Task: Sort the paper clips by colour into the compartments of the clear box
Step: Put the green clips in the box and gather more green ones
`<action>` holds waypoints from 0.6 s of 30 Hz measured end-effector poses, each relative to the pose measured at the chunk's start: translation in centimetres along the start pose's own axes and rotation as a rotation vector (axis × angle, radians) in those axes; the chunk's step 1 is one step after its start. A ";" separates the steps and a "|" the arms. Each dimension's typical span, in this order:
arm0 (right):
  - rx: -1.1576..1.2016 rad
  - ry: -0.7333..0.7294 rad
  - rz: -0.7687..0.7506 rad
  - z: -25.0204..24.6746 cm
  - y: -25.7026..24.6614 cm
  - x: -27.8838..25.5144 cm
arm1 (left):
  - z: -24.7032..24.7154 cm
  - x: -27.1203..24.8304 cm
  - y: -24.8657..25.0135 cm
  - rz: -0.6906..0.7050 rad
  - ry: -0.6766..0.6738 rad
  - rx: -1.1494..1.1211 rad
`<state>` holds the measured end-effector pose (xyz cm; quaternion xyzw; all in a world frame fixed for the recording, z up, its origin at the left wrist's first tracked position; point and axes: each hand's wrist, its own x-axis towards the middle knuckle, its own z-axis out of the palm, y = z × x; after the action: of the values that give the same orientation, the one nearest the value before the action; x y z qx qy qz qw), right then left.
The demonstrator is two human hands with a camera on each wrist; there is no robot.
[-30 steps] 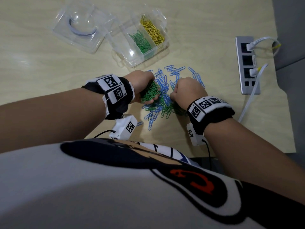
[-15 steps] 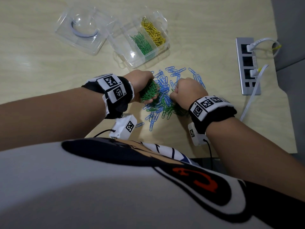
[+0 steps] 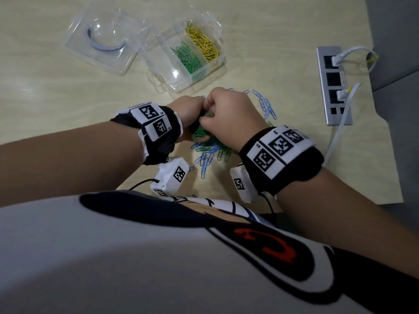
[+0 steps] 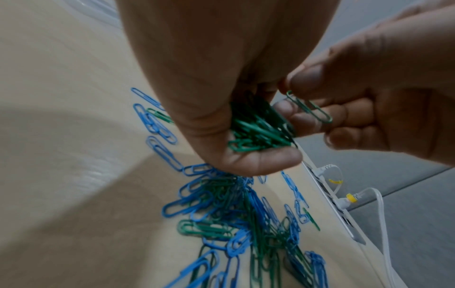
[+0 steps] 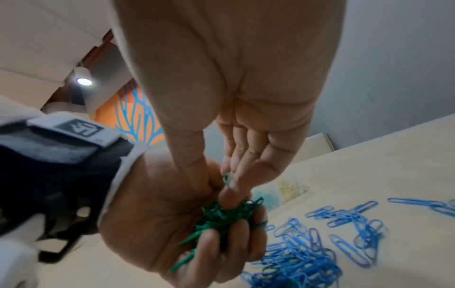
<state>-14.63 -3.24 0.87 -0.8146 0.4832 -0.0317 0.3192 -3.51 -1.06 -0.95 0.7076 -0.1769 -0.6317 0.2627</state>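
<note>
Green paper clip (image 4: 310,107) pinched between thumb and fingers (image 4: 305,78) of right hand (image 3: 229,114), held just above the bundle of green clips (image 4: 258,128); left hand (image 3: 189,109) curled round that bundle, above the mixed pile of blue and green clips (image 4: 236,210) on the worktop (image 3: 56,98). Clear box (image 3: 158,55) sits beyond the hands: green clips in middle compartment (image 3: 187,57), yellow clips (image 3: 204,43) in the far one, near compartment seemingly bare, though glare makes this uncertain; its lid (image 3: 102,41) lies open beside it; power strip (image 3: 333,85) to the right.

Risks: bundle looks overfull, so adding the clip could spill clips back into the pile; tangled clips may drag a blue one along into the green compartment.
</note>
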 end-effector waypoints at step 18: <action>0.063 0.262 -0.017 -1.3 1.6 1.4 | -3.5 1.0 3.9 0.067 -0.001 -0.252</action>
<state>-15.58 -5.55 0.61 -0.7971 0.5127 -0.1555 0.2785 0.40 -4.24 0.84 0.6622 -0.1197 -0.6402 0.3705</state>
